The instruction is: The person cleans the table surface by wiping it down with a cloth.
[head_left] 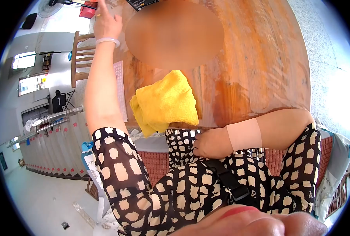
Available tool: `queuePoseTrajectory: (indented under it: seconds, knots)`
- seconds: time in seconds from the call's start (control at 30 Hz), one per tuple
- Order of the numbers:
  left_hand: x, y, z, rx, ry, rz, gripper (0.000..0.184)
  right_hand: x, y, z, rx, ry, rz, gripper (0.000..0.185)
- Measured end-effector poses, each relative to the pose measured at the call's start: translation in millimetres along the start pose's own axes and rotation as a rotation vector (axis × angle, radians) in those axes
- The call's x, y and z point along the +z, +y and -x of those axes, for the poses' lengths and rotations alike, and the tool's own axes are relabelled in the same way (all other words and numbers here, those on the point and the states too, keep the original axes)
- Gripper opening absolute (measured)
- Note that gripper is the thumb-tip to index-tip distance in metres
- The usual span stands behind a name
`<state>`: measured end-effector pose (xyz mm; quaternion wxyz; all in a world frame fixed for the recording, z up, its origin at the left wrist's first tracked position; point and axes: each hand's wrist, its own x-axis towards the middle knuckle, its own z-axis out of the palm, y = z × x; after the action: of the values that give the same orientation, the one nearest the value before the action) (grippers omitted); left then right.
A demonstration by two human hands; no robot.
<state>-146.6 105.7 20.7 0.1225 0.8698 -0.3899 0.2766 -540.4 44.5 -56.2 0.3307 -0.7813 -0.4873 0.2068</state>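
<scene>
My left hand point(106, 24) reaches far forward at the top left, a pale bangle on its wrist. Its index finger is stretched out and the thumb stands apart; the fingertips run close to the upper frame edge, and nothing shows in its grasp. A thin black rod and a red object point(87, 10) appear just left of the fingers. My right hand point(211, 144) rests on my patterned clothing at the table's near edge, fingers loosely curled in, with a wide beige band around the forearm. Between both arms, a folded yellow cloth point(167, 103) lies on the wooden table point(257, 67), touched by neither hand.
A black item with small print point(142, 4) sits at the table's far side, beside a blurred oval area. A pink-and-white patterned strip point(120, 88) runs along the left edge. A wooden chair point(84, 59) stands left of the table, and a railing point(59, 116) lies beyond.
</scene>
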Motion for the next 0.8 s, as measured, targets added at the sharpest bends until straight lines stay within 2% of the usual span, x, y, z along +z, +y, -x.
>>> queuePoseTrajectory:
  seconds: [0.03, 0.13, 0.17, 0.37, 0.47, 0.57, 0.67, 0.77, 0.8]
  knots:
    - [3, -4, 4, -0.014, -0.050, 0.012, 0.070, 0, 3, -2, 0.004, 0.004, -0.002, 0.019]
    - [19, -28, 19, 0.205, 0.019, -0.171, 0.084, 0, 5, -4, 0.007, 0.005, 0.021, 0.019]
    - [18, -28, 22, 0.072, -0.196, -0.264, 0.085, 2, -1, 0, 0.008, 0.005, 0.031, 0.019]
    - [25, -32, 32, 0.286, -0.180, -0.289, 0.085, 0, 5, -1, -0.003, -0.013, 0.039, 0.020]
    - [18, -18, 30, 0.308, -0.187, -0.297, 0.085, 1, 1, -1, 0.006, -0.015, 0.050, 0.020]
    - [-5, 18, 18, 0.215, -0.438, -0.385, 0.066, 1, 6, -6, 0.033, -0.053, 0.011, 0.029]
    - [-16, 36, 14, 0.168, -0.527, -0.342, 0.064, 4, -1, -5, 0.037, -0.032, 0.014, 0.029]
    - [7, 13, 21, 0.375, -0.216, -0.478, 0.063, 2, 1, -5, 0.034, -0.031, 0.011, 0.024]
    - [8, 12, 22, 0.325, -0.237, -0.460, 0.064, 3, 2, -5, 0.021, -0.007, 0.017, 0.022]
